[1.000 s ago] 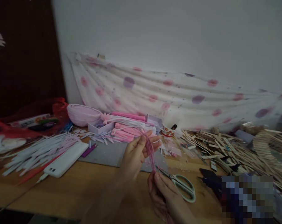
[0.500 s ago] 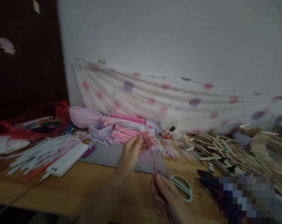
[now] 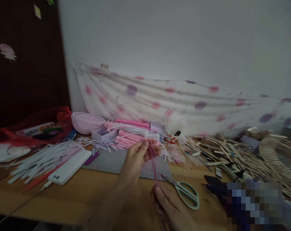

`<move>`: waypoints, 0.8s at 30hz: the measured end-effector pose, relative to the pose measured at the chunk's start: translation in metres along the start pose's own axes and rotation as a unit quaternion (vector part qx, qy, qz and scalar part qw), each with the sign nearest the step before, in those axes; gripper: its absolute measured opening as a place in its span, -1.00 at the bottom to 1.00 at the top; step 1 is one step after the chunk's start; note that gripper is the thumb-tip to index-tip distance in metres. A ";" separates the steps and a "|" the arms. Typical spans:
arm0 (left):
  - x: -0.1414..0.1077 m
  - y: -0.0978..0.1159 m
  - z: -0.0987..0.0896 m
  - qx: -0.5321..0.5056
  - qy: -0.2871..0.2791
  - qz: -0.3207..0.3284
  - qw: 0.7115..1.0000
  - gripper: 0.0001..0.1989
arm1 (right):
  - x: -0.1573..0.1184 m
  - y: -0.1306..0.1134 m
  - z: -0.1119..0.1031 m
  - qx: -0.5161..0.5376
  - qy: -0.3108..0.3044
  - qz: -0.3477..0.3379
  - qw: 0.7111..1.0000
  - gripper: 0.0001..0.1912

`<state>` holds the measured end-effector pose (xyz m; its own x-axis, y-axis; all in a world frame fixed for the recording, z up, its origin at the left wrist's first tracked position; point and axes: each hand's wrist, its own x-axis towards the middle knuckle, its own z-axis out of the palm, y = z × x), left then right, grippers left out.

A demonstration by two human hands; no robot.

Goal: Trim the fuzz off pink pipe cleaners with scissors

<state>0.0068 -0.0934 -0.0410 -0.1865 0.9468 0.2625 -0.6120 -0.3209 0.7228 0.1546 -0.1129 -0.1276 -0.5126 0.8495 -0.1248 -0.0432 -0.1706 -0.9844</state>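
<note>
Thin pink strands [image 3: 154, 163] run between my two hands above the grey mat [image 3: 107, 162]. My left hand [image 3: 137, 157] pinches their upper end between thumb and fingers, in front of the bundled pink sticks [image 3: 126, 139]. Lower down, my right hand [image 3: 166, 202] is closed around the strands, and some of them trail below it. Green-handled scissors [image 3: 187, 194] lie on the wooden table [image 3: 87, 195] just right of my right hand, their blades pointing up and left.
White phone [image 3: 69, 168], purple lighter [image 3: 92, 158] and pale strips [image 3: 44, 158] lie at left. Behind are a lilac bowl [image 3: 87, 122], small box [image 3: 104, 134] and patterned cup [image 3: 171, 138]. Wooden sticks [image 3: 227, 154] cover the right side.
My right hand has moved slightly down and left, away from the scissors, whose blades show more. The strands hang straighter and closer to vertical. My left hand keeps its pinch.
</note>
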 end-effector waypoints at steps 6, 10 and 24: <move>-0.007 -0.005 0.004 0.009 -0.010 -0.034 0.999 -0.69 | 0.004 -0.027 0.006 -0.050 -0.037 -0.054 0.997 -0.53; -0.015 -0.011 0.007 0.056 -0.016 -0.055 0.997 -0.66 | 0.008 -0.048 0.014 -0.043 0.000 -0.107 0.993 -0.53; -0.012 -0.013 0.003 0.082 -0.055 -0.075 0.992 -0.64 | 0.010 -0.060 0.015 -0.046 0.016 -0.107 0.993 -0.42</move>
<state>0.0195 -0.1001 -0.0518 -0.0125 0.9784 0.2065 -0.4923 -0.1858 0.8504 0.1389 -0.1018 -0.0679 -0.4733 0.8767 0.0861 -0.0694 0.0603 -0.9958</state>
